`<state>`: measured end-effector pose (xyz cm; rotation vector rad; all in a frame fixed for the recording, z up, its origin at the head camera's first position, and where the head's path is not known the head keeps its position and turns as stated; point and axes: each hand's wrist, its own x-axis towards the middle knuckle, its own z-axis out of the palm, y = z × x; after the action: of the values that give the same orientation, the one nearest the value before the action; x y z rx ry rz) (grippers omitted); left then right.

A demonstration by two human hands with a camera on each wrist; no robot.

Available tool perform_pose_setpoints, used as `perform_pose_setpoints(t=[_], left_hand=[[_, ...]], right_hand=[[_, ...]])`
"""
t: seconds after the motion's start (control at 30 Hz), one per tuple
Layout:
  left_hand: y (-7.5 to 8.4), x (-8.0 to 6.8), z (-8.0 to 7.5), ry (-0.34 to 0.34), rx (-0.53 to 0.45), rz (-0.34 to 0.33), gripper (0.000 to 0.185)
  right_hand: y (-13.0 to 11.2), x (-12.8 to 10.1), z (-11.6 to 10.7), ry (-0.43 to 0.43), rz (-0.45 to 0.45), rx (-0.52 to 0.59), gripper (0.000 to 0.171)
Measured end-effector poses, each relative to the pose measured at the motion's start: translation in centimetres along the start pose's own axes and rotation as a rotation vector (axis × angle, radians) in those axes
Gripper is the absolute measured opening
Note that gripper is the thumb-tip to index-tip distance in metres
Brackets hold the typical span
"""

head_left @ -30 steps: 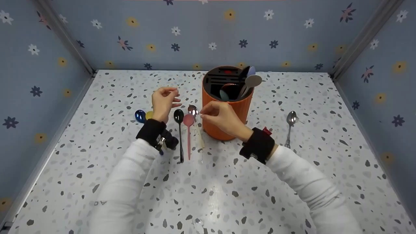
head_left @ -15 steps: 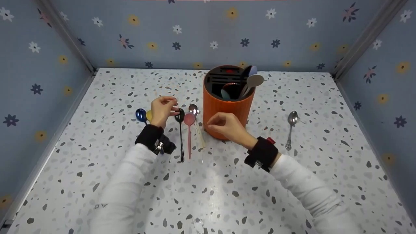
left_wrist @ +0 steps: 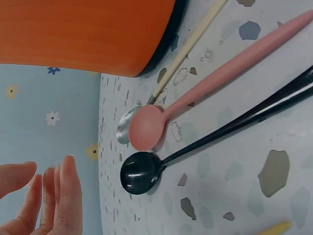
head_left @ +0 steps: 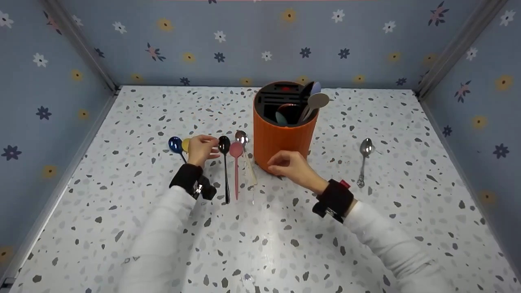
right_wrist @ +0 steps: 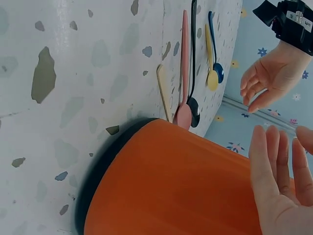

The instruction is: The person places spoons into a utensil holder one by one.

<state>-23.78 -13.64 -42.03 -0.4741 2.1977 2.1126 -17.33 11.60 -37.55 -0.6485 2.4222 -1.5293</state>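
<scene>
My left hand (head_left: pixel 200 149) hovers over the spoons with relaxed fingers, its fingertips close by the bowl of a black spoon (head_left: pixel 224 145). To its right lie a pink spoon (head_left: pixel 236 150) and a silver-bowled spoon (head_left: pixel 241 137) with a cream handle. Partly behind the hand are a yellow spoon (head_left: pixel 185 145) and a blue spoon (head_left: pixel 175 144). My right hand (head_left: pixel 291 166) holds nothing; its loosely bent fingers overlap the lower front of the orange utensil holder (head_left: pixel 285 140). In the right wrist view both hands are seen free of any object.
Several spoons stand in the holder, among them a beige one (head_left: pixel 318 100) leaning out to the right. A silver spoon (head_left: pixel 366 147) lies alone on the speckled table (head_left: pixel 309 248) at the right. Flower-patterned walls (head_left: pixel 260 40) enclose the back and sides.
My left hand has come down toward the black spoon. My right hand has moved down and to the right along the holder's front. The spoons and holder stay where they were.
</scene>
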Motion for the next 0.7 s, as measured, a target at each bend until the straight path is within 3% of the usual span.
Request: perform_pose_setpoints(t=[0.37,0.57,0.7], left_hand=[[-3.4,1.0,0.2,0.022,0.190,-0.035,0.024],[-4.1,1.3,0.2,0.015,0.298,-0.068,0.027],[-5.7,2.7,0.3,0.000,0.319,-0.055,0.026]], right_hand=[[3.0,-0.3,0.2,-0.046,0.088,0.088,0.019],[2.7,-0.8,0.2,-0.052,0.118,0.127,0.021],[3.1,-0.9,0.2,-0.050,0.145,0.138,0.022]])
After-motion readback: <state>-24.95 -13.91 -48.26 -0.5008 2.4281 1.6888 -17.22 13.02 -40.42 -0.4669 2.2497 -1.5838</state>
